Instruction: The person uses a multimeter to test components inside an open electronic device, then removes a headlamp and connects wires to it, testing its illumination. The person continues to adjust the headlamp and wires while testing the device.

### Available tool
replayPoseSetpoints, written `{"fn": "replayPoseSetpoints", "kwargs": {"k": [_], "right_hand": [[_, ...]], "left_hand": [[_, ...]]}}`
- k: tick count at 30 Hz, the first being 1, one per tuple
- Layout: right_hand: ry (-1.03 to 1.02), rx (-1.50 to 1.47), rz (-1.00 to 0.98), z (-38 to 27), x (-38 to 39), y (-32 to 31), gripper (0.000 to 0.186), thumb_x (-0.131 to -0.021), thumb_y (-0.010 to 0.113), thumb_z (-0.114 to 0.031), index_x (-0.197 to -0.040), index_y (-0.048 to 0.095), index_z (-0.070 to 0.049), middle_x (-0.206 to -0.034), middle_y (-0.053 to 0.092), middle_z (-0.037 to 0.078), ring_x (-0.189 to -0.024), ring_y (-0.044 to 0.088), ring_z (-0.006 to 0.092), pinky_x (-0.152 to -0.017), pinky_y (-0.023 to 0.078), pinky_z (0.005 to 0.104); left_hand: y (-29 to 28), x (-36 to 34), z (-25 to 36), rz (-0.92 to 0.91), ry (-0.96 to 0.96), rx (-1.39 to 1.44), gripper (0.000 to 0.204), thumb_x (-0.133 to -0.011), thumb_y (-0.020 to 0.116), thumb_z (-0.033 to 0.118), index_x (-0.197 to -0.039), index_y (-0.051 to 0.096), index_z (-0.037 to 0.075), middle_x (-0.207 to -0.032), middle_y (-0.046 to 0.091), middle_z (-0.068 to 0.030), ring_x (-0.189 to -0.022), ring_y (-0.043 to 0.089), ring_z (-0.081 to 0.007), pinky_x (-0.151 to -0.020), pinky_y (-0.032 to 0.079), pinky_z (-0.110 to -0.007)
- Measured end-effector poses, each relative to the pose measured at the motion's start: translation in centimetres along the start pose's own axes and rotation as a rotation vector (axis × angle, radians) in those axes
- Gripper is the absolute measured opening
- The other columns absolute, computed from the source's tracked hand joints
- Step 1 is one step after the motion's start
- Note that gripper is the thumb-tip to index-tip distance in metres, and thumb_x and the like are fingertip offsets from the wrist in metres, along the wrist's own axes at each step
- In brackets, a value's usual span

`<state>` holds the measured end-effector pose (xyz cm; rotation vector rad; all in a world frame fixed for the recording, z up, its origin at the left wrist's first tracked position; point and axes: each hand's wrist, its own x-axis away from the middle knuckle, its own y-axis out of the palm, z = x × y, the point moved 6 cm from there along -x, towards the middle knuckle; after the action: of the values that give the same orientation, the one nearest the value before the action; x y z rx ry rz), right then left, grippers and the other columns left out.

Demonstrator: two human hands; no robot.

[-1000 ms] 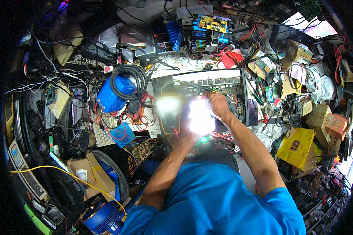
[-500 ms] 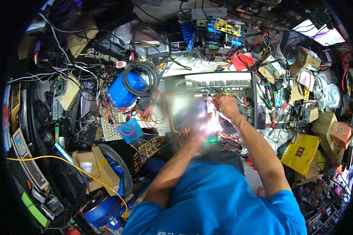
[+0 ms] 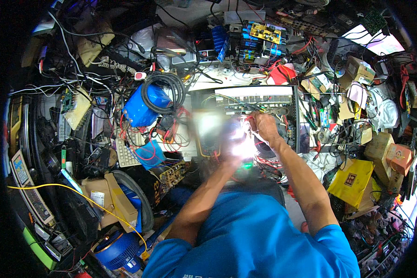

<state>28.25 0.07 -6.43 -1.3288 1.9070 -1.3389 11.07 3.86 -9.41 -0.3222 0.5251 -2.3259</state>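
In front of me stands an open black electronics case (image 3: 297, 116) with a row of pale modules and wires inside. My right hand (image 3: 265, 127) is over its middle, fingers bent and pressed together. Thin red and white wires (image 3: 250, 124) show at its fingertips; what exactly it grips I cannot make out. My left hand (image 3: 232, 157) is at the case's near side, its fingers lost in bright glare and blur. Close by the left hand, a yellow-edged meter (image 3: 209, 147) lies partly hidden by the haze. Red wires (image 3: 269, 163) bunch near the case's front.
Left of the case are a blue bundle (image 3: 143, 107) with a coiled black cable (image 3: 180, 90), a keyboard (image 3: 126, 150) and a blue pouch (image 3: 150, 154). A yellow package (image 3: 351, 183) and cardboard boxes (image 3: 380, 149) crowd the right. A blue fan (image 3: 118, 252) stands lower left.
The whole view has shifted slightly left. Both hands stay at about the same spots over the case, and the bright glare still covers the left hand.
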Motion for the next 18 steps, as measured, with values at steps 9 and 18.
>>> {"fn": "replayPoseSetpoints", "kwargs": {"k": [9,18], "right_hand": [[-0.035,0.011,0.028,-0.5,-0.1,-0.6,0.030,-0.102,0.065,-0.031,-0.097,0.073,-0.002,-0.090,0.076,0.023,-0.082,0.075,0.0424,-0.075,0.061,0.0539],[-0.042,-0.022,0.048,-0.5,0.1,-0.4,0.025,-0.102,0.065,-0.026,-0.099,0.073,-0.003,-0.094,0.076,0.022,-0.088,0.075,0.0410,-0.078,0.061,0.0524]], "left_hand": [[-0.5,-0.7,0.9,0.044,0.098,-0.017,0.034,-0.092,0.058,-0.001,-0.125,0.067,0.005,-0.111,0.070,-0.0052,-0.096,0.072,-0.0168,-0.075,0.064,-0.029],[-0.1,-0.3,0.3,0.037,0.212,0.119,0.024,-0.104,0.056,0.011,-0.126,0.063,0.005,-0.109,0.070,-0.0054,-0.092,0.071,-0.0145,-0.073,0.063,-0.027]]}}
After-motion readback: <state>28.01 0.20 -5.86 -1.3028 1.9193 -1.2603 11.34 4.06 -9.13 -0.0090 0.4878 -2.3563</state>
